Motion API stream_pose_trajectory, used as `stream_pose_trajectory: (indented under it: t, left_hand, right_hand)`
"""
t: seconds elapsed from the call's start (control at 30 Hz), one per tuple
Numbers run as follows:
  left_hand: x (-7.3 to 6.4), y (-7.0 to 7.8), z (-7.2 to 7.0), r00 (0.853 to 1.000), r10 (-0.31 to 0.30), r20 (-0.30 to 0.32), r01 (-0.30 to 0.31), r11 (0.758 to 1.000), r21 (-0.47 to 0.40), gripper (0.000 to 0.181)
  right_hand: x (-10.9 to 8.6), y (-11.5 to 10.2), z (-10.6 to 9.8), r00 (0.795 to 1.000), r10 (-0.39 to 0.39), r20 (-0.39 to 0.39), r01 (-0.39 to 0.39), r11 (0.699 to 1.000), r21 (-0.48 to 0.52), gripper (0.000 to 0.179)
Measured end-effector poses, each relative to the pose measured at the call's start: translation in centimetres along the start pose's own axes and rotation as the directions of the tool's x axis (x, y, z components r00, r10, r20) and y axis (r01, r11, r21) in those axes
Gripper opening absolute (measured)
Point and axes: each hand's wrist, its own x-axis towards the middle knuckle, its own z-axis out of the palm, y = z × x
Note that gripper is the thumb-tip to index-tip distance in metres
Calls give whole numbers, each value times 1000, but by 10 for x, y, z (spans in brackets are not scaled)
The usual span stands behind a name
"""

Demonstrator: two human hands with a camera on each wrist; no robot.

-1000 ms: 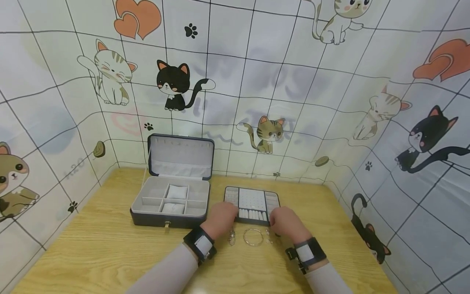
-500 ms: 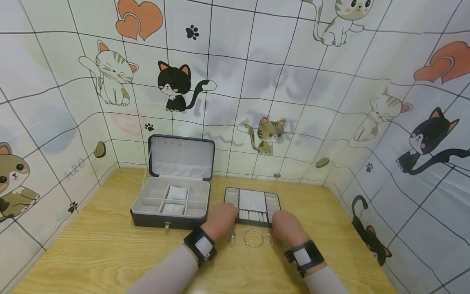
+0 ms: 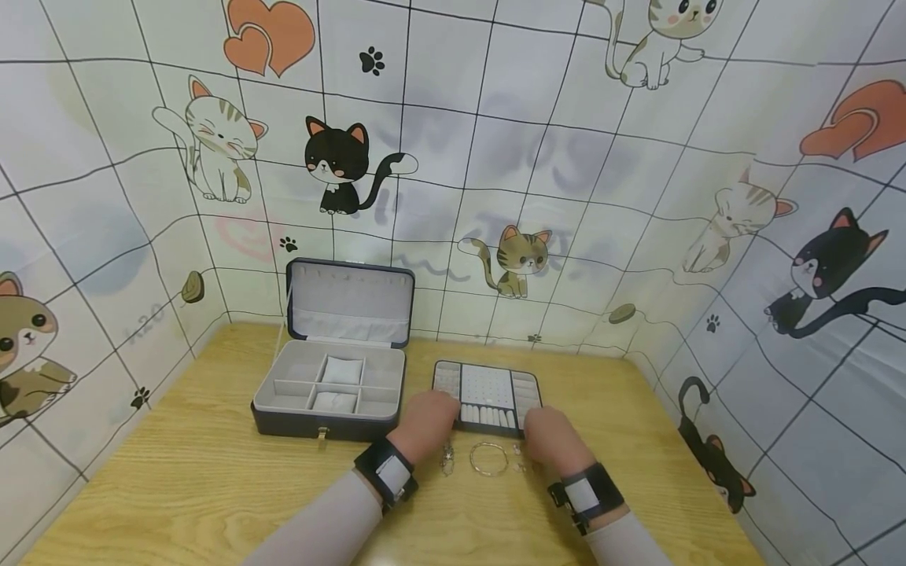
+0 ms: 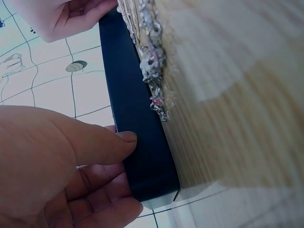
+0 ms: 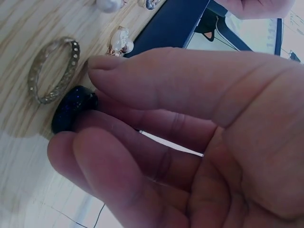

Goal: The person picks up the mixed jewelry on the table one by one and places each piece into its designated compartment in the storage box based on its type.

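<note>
My left hand point(image 3: 428, 420) holds the near left corner of a jewelry tray point(image 3: 487, 428). In the left wrist view its thumb presses the tray's dark outer side, with the fingers curled behind. My right hand point(image 3: 552, 436) is just off the tray's near right corner. Its curled fingers close around a dark, glittery ring point(image 5: 71, 109) in the right wrist view, hiding part of it. Beside that one, a gold-toned ring point(image 5: 32, 85) lies on the table. Pearl earrings point(image 5: 121, 42) lie close by. Between the hands are a gold bangle point(image 3: 488, 474) and a silver chain piece point(image 4: 154, 61) with pink stones.
An open jewelry box point(image 3: 283, 424) stands to the left, its lid raised against the wall. Small cushions point(image 3: 343, 369) sit in two of its compartments. A cat-print cloth point(image 3: 453, 157) walls off the wooden table point(image 3: 177, 472) at the back and sides.
My right hand has shifted slightly right and toward me, away from the tray's corner, then stayed nearly still. The left hand keeps its hold on the tray.
</note>
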Motion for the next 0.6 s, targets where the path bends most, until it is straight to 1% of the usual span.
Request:
stream_pose_trajectory:
  t: [0.13, 0.23, 0.47, 0.6]
  left_hand:
    - [0, 0, 0, 1000, 2, 7, -2, 1000, -2, 8]
    - [1, 0, 0, 1000, 0, 14, 0, 1000, -6, 7]
    - [1, 0, 0, 1000, 0, 7, 0, 1000, -5, 7]
    - [0, 0, 0, 1000, -4, 16, 4, 1000, -4, 6]
  right_hand:
    - [-1, -2, -2, 999, 16, 32, -16, 1000, -7, 17]
    - [-2, -3, -2, 999, 22, 37, -21, 1000, -15, 14]
    - [-1, -3, 0, 1000, 10, 8, -10, 1000, -23, 11]
    - [-1, -2, 3, 1000, -5, -15, 5, 1000, -26, 12]
